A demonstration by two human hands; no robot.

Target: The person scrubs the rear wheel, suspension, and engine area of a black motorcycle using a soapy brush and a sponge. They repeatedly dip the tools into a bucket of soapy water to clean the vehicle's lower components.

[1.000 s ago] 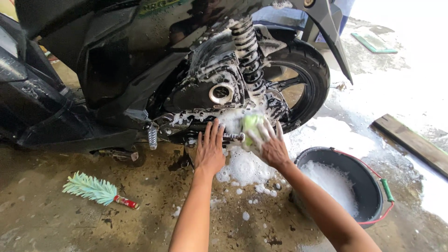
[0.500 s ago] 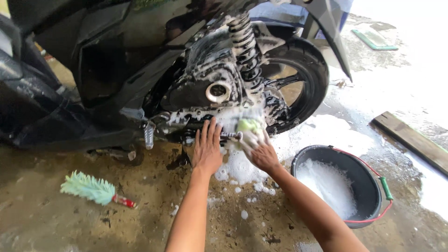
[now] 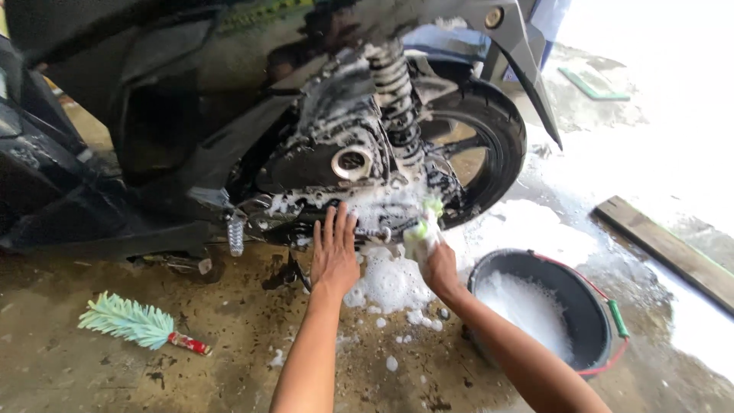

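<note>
Soapy green sponge [image 3: 423, 229] sits clamped in my right hand [image 3: 437, 264] against the scooter engine [image 3: 336, 164], my left hand [image 3: 333, 252] open-fingered just beside it.

Wet, stained concrete floor [image 3: 92, 375] with foam patches; a wooden plank [image 3: 665, 248] lies right, where bright daylight glares.

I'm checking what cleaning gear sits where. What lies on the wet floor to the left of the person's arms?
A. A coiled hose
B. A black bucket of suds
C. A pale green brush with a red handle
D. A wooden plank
C: the pale green brush with a red handle lies on the floor left of the left hand, while the black bucket and plank are to the right.
</note>
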